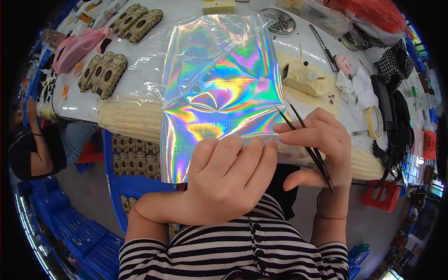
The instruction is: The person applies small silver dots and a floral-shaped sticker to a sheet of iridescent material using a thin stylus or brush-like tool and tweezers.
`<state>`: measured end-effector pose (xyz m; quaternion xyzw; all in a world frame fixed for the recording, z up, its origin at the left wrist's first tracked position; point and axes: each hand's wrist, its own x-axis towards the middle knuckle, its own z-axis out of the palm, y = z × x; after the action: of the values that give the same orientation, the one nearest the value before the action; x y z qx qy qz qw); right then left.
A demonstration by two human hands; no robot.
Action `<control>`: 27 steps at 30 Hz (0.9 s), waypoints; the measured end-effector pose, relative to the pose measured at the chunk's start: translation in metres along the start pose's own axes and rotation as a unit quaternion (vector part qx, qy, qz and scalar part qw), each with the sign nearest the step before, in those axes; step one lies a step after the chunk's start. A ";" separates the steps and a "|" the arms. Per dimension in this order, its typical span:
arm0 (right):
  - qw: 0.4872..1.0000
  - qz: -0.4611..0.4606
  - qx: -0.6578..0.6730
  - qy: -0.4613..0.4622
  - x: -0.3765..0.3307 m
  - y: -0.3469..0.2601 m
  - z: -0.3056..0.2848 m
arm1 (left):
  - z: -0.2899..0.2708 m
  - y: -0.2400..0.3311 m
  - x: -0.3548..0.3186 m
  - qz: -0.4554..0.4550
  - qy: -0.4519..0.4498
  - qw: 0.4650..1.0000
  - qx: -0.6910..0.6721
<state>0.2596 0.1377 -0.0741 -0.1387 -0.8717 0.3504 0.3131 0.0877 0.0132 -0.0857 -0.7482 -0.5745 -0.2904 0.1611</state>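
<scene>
A shiny rainbow-coloured film sheet [224, 84] lies over the table's near edge, its lower part hanging down. Rows of small marks run across it, and clear plastic covers its upper part. Curled over the sheet's lower right part, my left hand [228, 175] pinches it near the right edge; the fingertips are partly hidden. My right hand [322, 144] holds black tweezers [310, 147] between thumb and fingers, the two tips spread and pointing up and left beside the sheet. Its index and middle fingertips come close to the sheet's right edge and my left fingers.
Camouflage-patterned casings [103, 74] lie left on the table, and more fill a blue tray [109, 163] below. A pink mesh thing [77, 49] is far left. To the right are a beige block [305, 77], a tape roll [374, 121] and a dish of small parts [280, 22]. Another person [39, 149] sits left.
</scene>
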 end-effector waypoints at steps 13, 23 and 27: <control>0.983 -0.071 -0.151 0.081 0.005 0.002 -0.003 | 0.011 0.000 -0.042 -0.247 -0.260 0.562 -0.745; 0.985 -0.084 -0.153 -0.006 -0.011 0.003 -0.001 | 0.006 0.018 -0.035 -0.423 -0.107 0.387 -0.812; 0.985 -0.087 -0.140 -0.041 -0.018 0.005 0.000 | 0.013 0.021 -0.036 -0.494 -0.034 0.278 -0.823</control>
<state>0.2735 0.1324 -0.0859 -0.0903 -0.9330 0.2015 0.2841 0.1046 -0.0132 -0.1164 -0.0670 -0.2958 -0.6075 -0.7342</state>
